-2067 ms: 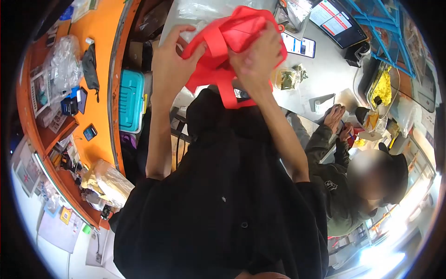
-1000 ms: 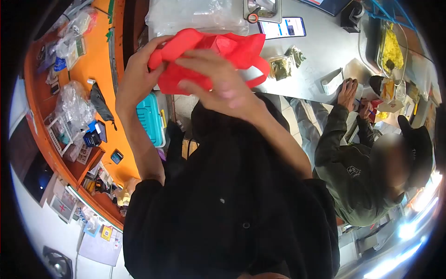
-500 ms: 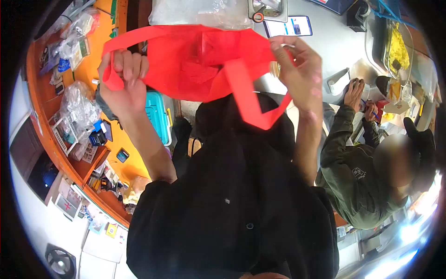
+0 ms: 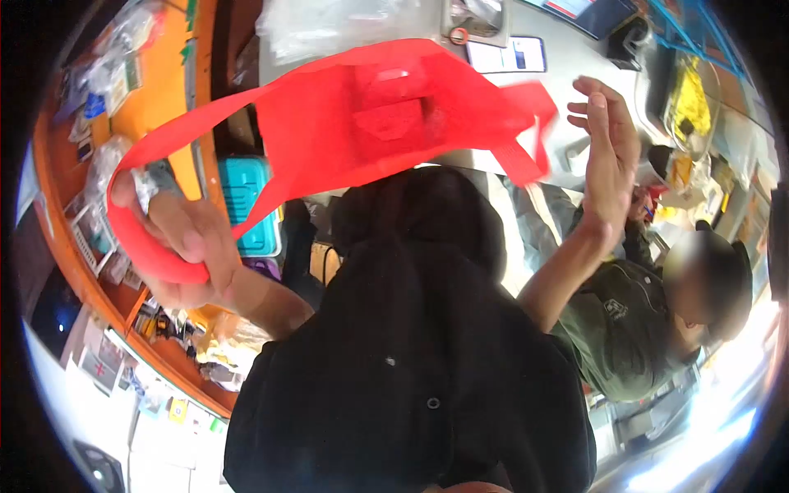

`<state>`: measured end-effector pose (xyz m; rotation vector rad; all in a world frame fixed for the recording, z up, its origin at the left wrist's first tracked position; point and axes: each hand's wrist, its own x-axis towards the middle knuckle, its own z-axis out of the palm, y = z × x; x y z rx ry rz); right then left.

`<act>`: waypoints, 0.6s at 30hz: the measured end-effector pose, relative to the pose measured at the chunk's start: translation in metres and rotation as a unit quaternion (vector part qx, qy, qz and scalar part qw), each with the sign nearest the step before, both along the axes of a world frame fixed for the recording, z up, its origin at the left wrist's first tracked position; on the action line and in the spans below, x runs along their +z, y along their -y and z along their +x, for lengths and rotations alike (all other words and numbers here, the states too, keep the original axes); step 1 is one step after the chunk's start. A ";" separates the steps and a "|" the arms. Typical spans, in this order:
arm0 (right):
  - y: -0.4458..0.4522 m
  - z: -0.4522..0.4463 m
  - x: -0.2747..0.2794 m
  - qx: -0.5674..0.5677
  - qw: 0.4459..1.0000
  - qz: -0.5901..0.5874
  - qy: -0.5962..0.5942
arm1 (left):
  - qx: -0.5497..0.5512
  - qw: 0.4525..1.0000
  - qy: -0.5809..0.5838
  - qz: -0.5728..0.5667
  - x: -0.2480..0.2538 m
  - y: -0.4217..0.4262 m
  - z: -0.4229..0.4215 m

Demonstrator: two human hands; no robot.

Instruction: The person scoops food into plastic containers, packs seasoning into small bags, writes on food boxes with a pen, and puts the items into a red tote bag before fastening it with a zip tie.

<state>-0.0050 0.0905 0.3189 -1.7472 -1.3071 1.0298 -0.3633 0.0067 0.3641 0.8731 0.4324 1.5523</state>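
Note:
A red fabric tote bag (image 4: 308,123) hangs in front of my chest with its mouth spread and its inside showing. My left hand (image 4: 191,234) is closed on one of its strap handles (image 4: 177,135), out at the left. The other handle (image 4: 526,164) dangles loose on the bag's right side. Apart from the bag, to its right, my right hand (image 4: 610,152) is raised with fingers stretched out and nothing in them. Inside the bag are red folds; I cannot tell whether anything lies there.
Behind the bag, a grey worktop (image 4: 567,90) carries a phone (image 4: 526,54), a metal tray (image 4: 481,33) and clear plastic bags (image 4: 329,29). A teal bin (image 4: 244,197) stands left. At right sits a co-worker in a dark green jacket (image 4: 616,329). Cluttered orange shelving (image 4: 152,107) lines the left.
My right hand has let go of the bag and moved right. My left hand has moved down and left with the strap, stretching it out. The bag has tilted and its mouth shows more.

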 end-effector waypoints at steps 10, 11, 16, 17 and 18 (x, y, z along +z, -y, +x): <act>0.086 -0.004 -0.217 0.113 0.969 -0.043 0.215 | -0.038 0.997 0.070 -0.022 0.000 -0.009 -0.012; 0.090 -0.009 -0.227 0.091 0.974 -0.028 0.205 | -0.044 0.996 0.078 -0.023 -0.001 -0.011 -0.009; 0.085 0.001 -0.220 0.005 0.990 0.087 0.112 | -0.055 0.993 0.104 -0.025 -0.003 -0.017 -0.006; 0.083 0.007 -0.208 -0.021 0.991 0.102 0.085 | -0.058 0.993 0.101 -0.027 -0.003 -0.017 -0.007; 0.079 0.018 -0.191 -0.032 0.986 0.090 0.134 | -0.057 0.993 0.094 -0.029 -0.003 -0.016 -0.007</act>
